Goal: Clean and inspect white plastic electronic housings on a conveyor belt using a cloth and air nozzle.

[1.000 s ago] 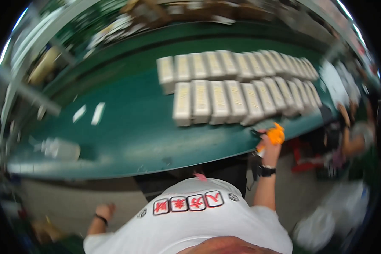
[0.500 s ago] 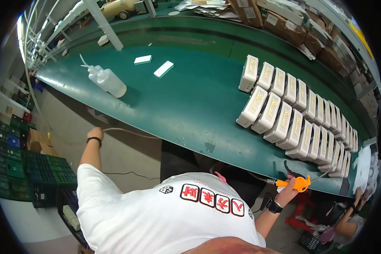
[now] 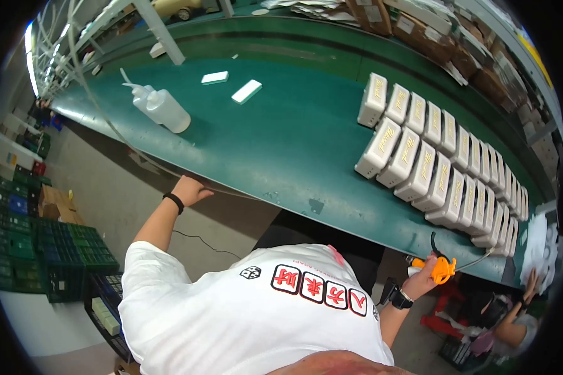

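My right hand [image 3: 424, 275] is wrapped round the handle of an orange air blow gun [image 3: 443, 270]. Its black lever sticks up, and its thin nozzle points right, toward the near end of the rows of white boxes [image 3: 435, 194]. Below the bench's front edge, my left hand [image 3: 191, 191] is closed at a pale air hose [image 3: 109, 122], its thumb standing out to the right; the other fingers are partly hidden. Gold lettering marks the boxes, which stand in two slanting rows on the green bench [image 3: 256, 144].
Two clear squeeze bottles [image 3: 162, 110] and two small white blocks [image 3: 247, 91] occupy the bench's left part. Cartons [image 3: 413, 34] line the back. Green crates [image 3: 69, 250] are stacked at left. Another person's hand [image 3: 530, 284] touches white sheets [image 3: 537, 250] at far right.
My left hand has moved right along the bench edge, and the hose now runs straighter from the upper left. The right hand keeps the blow gun, shifted slightly right and turned.
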Tool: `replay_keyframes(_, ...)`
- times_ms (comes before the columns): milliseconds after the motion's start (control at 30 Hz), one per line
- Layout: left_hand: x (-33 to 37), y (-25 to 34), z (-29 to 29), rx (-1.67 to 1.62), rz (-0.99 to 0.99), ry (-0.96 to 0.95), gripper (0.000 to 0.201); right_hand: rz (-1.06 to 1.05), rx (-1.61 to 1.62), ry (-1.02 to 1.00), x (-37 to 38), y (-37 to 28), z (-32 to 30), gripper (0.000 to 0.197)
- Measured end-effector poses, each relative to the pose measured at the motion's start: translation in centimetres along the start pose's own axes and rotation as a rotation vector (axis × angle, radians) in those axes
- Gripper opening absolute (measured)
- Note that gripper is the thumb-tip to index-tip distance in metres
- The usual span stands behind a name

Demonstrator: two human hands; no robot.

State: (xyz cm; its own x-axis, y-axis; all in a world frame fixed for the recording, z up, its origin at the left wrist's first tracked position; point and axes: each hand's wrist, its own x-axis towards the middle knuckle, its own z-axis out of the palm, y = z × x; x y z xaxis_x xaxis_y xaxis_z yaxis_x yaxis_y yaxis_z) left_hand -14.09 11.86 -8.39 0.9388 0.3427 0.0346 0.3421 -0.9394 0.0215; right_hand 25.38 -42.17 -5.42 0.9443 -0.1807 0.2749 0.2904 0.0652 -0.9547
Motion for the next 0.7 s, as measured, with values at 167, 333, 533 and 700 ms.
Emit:
replay_keyframes(167,0.2,-3.9,1.2,0.27,-0.713,-0.19,0.025,0.049,-0.122,0.029,0.7,0.9,-2.7,0.025)
replay_keyframes(333,-3.9,-6.7,3.7,0.58,-0.748,-0.404,0.028,0.135,-0.162,-0.174,-0.4,2.3,-2.6,0.023)
replay_keyframes(533,1.0,5.8,0.5,-0.196,-0.041,-0.359,0.033,0.063,-0.112,-0.213,-2.1,1.3,-0.2,0.021)
replay_keyframes(700,3.4,14.3,-2.8,-0.323,0.238,0.19,0.028,-0.093,-0.188,-0.245,-1.6,1.4,0.0,0.03)
